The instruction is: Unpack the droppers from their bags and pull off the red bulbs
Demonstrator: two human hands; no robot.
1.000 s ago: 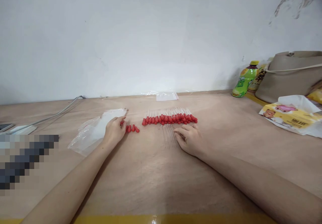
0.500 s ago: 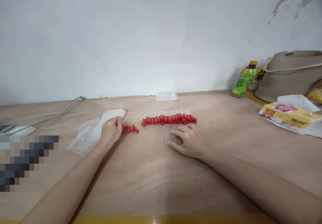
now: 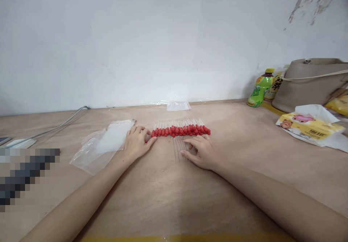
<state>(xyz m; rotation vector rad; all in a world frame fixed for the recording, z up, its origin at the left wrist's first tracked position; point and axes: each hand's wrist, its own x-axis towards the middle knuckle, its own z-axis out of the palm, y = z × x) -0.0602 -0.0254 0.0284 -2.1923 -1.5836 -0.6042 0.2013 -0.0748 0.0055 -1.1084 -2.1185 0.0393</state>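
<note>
A row of red bulb-shaped pieces (image 3: 181, 130) lies across the middle of the table, with pale thin stems pointing toward the wall. My left hand (image 3: 137, 140) rests palm down at the row's left end, fingers and thumb apart, its fingertips close to the leftmost red pieces. What lies beneath that palm is hidden. In front of the row is a small bundle of thin clear sticks (image 3: 177, 150). Beside them, on the right, my right hand (image 3: 201, 150) rests with bent fingers and a separate thumb near the sticks; no object shows in its grip.
Clear plastic bags (image 3: 104, 142) lie left of my left hand, and a small clear bag (image 3: 178, 106) is by the wall. A grey cable (image 3: 59, 125) runs along the left. At right are a green bottle (image 3: 259, 90), a grey bag (image 3: 312, 84) and a yellow tissue pack (image 3: 310, 126).
My left hand has moved right, from the loose red pieces to the row's left end, and its fingers have spread. Those loose pieces no longer show. My right hand has barely moved.
</note>
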